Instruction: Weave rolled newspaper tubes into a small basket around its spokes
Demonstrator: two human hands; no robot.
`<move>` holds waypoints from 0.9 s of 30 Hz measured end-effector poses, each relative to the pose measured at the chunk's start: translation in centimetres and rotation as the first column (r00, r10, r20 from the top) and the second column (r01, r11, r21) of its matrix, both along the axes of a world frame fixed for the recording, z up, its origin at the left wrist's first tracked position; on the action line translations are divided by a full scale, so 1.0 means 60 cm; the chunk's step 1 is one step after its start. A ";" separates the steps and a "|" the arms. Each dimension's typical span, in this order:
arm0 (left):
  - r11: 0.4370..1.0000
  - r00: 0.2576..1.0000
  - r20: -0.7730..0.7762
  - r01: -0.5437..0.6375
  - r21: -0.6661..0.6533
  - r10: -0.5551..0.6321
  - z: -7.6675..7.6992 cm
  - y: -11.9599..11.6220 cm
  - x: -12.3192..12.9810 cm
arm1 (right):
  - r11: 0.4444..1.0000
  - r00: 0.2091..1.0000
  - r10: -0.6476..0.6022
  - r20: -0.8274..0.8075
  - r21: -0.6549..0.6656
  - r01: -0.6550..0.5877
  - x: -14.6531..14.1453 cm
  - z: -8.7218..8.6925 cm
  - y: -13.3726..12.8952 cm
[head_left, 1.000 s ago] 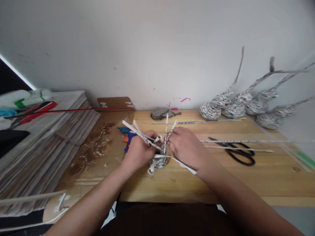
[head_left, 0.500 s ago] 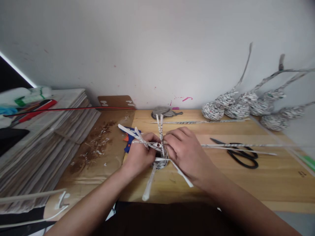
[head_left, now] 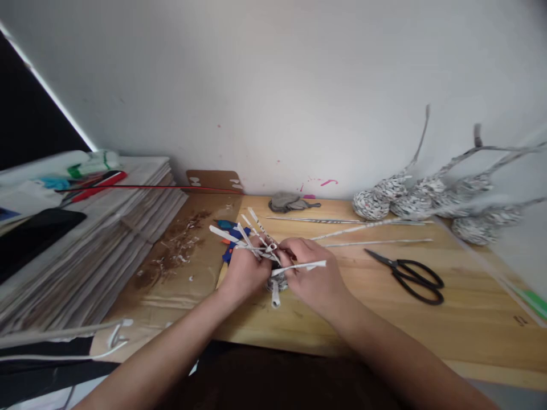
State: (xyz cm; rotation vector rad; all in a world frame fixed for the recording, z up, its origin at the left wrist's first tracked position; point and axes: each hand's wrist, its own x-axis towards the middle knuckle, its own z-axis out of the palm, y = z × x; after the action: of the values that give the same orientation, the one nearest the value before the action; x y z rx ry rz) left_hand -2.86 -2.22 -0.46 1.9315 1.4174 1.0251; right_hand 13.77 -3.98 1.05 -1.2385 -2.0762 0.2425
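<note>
A small woven piece of rolled newspaper (head_left: 278, 281) stands on the wooden table between my hands, with several paper tubes poking out of it. My left hand (head_left: 247, 267) is closed around its left side and the tubes there. From the right, my right hand (head_left: 314, 273) pinches a long paper tube (head_left: 348, 230) that stretches off to the right. Another short white tube (head_left: 305, 266) crosses over my right fingers. One tube end (head_left: 276, 297) points toward me. My fingers hide most of the weave.
Black-handled scissors (head_left: 410, 276) lie right of my hands. Several woven paper gourd shapes (head_left: 371, 205) sit at the back right. A blue glue gun (head_left: 233, 242) is behind my left hand. Stacked newspapers (head_left: 128, 228) fill the left side. A grey cloth-like item (head_left: 288, 202) lies by the wall.
My right hand has turned, and the long tube it holds now slants up toward the back right. The upright tubes lean left. The view has shifted slightly.
</note>
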 end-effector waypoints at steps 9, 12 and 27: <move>0.997 0.996 0.068 -0.053 0.059 0.049 -0.004 -0.003 0.003 | 0.992 0.976 0.098 -0.193 0.093 -0.082 -0.008 -0.014 0.014; 0.996 0.993 0.106 -0.067 0.055 0.061 -0.013 0.000 0.004 | 0.993 0.971 0.103 -0.217 0.074 -0.089 -0.008 -0.017 0.020; 0.999 0.883 0.470 0.024 -0.037 -0.004 0.031 -0.009 0.011 | 0.994 0.672 0.105 -0.733 0.098 -0.048 -0.014 -0.009 0.003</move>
State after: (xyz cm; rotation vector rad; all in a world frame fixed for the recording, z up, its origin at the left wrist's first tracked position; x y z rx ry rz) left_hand -2.17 -2.76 1.38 1.5167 1.1314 1.3352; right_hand 12.93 -3.79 0.54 -0.8012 -1.3945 0.5999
